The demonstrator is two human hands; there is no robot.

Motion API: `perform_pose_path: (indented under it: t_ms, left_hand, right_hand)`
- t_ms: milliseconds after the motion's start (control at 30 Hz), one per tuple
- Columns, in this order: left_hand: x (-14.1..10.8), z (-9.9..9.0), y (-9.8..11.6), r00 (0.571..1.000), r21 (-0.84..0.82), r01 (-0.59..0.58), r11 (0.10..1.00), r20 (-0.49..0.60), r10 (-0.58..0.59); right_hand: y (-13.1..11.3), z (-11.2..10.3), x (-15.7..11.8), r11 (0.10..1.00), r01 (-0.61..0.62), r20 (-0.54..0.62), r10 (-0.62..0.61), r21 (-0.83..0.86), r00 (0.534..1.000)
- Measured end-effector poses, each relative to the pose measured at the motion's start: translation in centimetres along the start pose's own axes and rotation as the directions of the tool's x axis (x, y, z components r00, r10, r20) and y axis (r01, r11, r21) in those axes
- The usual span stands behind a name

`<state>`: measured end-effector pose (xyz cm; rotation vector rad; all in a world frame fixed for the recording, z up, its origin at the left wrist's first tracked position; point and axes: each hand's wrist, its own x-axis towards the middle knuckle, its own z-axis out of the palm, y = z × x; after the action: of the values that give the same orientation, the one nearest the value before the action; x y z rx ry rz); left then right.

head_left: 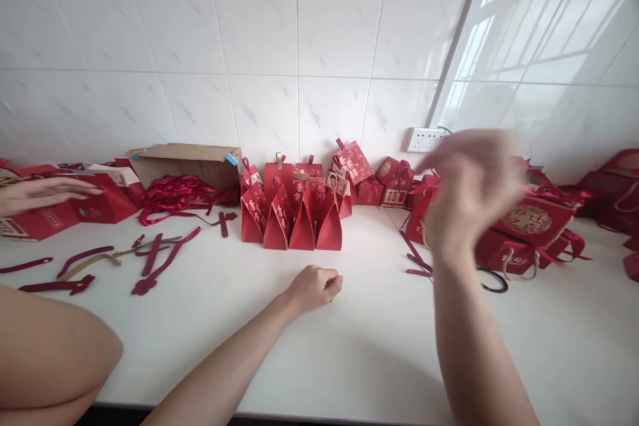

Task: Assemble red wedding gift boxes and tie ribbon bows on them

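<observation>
"So, what is seen of the surface and the room, with the clock centred on the left hand?"

"A white tabletop is backed by a wall of pale, grey-veined tiles. A socket strip is fixed there between 1 and 2 o'clock. At 10, a cardboard box is set near the wall, with dark red ribbon heaped by it. Loose straps are strewn between 9 and 10."

"And where are the red boxes placed?"

"Just before 12, near the left hand but untouched by it. Four are lined up in front, upright, their plain red sides drawn in to peaked tops; some panels are printed with pale characters. More are grouped behind."

"How are the hands held?"

"The left is laid on the table, fingers curled in; whether anything is enclosed cannot be told. At 2, the right hand is raised before red gift bags, too blurred for its opening or any hold to be made out. Between 9 and 10, another person's hand is stretched over further red packaging."
</observation>
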<state>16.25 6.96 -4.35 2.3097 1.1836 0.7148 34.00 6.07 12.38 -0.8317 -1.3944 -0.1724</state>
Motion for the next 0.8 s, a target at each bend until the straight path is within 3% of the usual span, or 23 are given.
perform_pose_path:
  t_ms: [67,167,233,300,433,600,667,733,800]
  left_hand:
    - [0.0,0.0,-0.1,1.0,0.005,-0.014,1.0,-0.008,0.014]
    - [0.1,0.2,-0.4,0.998,0.031,-0.053,0.998,-0.044,0.054]
    - [0.2,0.3,-0.6,0.994,0.046,-0.079,0.996,-0.077,0.082]
    - [0.3,0.5,-0.8,0.989,0.056,-0.098,0.994,-0.108,0.104]
    - [0.5,0.6,-1.1,0.968,0.077,-0.137,0.988,-0.199,0.15]
    - [0.8,-0.1,-1.4,0.899,0.073,-0.162,0.984,-0.401,0.178]
    - [1.0,-0.4,-1.6,0.828,0.058,-0.208,0.976,-0.521,0.207]
    - [1.2,-0.7,-1.9,0.726,0.055,-0.255,0.966,-0.649,0.228]
    - [1.4,-1.0,-1.9,0.658,0.024,-0.262,0.965,-0.726,0.197]
  right_hand:
    - [0.6,2.2,-1.0,0.994,-0.031,0.238,0.055,-0.101,0.97]
    - [3.0,5.7,-3.5,0.973,-0.002,0.59,0.141,-0.231,0.795]
    - [4.8,7.5,-5.0,0.955,0.001,0.666,0.206,-0.297,0.716]
    - [6.3,8.5,-6.1,0.933,-0.015,0.667,0.268,-0.36,0.695]
    - [7.7,7.9,-6.4,0.908,-0.069,0.594,0.326,-0.414,0.735]
    - [8.2,4.5,-7.0,0.944,-0.148,0.431,0.27,-0.294,0.861]
    - [8.4,3.4,-8.1,0.958,-0.21,0.35,0.267,-0.193,0.898]
    - [8.6,2.7,-9.6,0.966,-0.248,0.285,0.259,-0.076,0.923]
    - [8.7,2.5,-11.0,0.968,-0.248,0.318,0.224,0.038,0.922]
